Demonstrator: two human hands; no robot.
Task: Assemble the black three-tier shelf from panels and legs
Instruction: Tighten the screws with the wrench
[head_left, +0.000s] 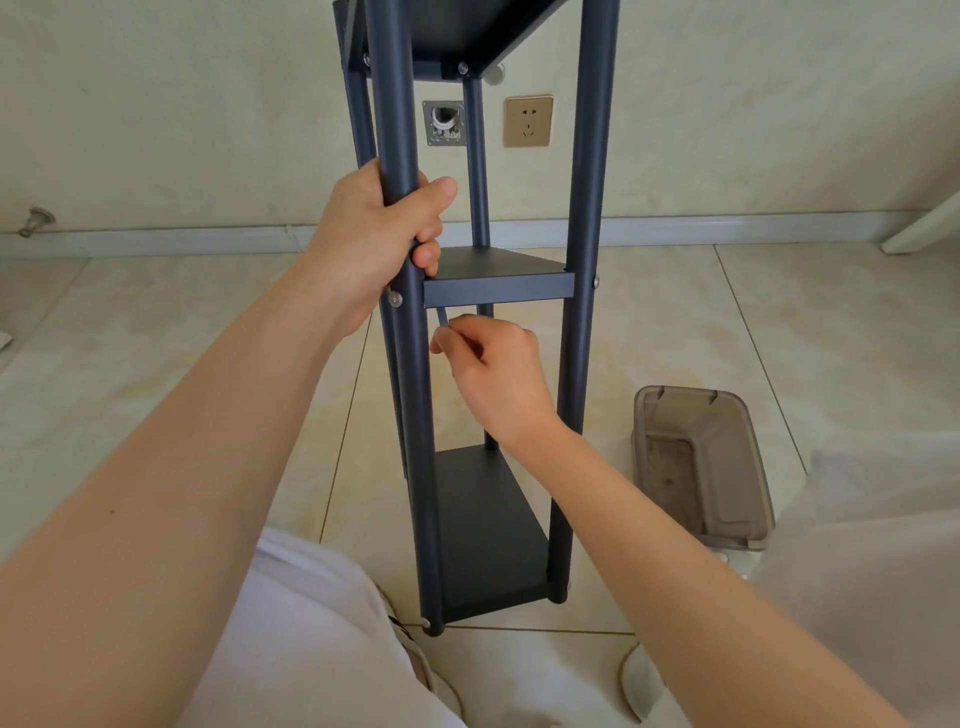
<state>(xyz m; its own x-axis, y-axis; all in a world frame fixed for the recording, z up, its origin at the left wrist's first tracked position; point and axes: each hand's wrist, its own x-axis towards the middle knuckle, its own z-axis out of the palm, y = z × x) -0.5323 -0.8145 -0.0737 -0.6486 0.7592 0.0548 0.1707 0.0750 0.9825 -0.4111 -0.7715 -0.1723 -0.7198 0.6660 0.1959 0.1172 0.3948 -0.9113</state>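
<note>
The black shelf stands upright on the tiled floor, with its top panel (457, 31), middle panel (498, 283) and bottom panel (488, 530) set between round dark legs. My left hand (379, 239) grips the near left leg (400, 130) just above the middle panel. My right hand (493, 374) pinches a thin grey hex key (443, 318) that points up under the middle panel's near left corner. A silver screw head (396, 299) shows on the left leg at that level, and another screw (596, 282) shows on the near right leg (587, 260).
A translucent grey plastic box (701, 462) lies on the floor to the right of the shelf. A wall socket (528, 120) and an open wall box (444, 123) sit behind it. My legs in light trousers (311, 623) are at the bottom, beside the shelf's foot.
</note>
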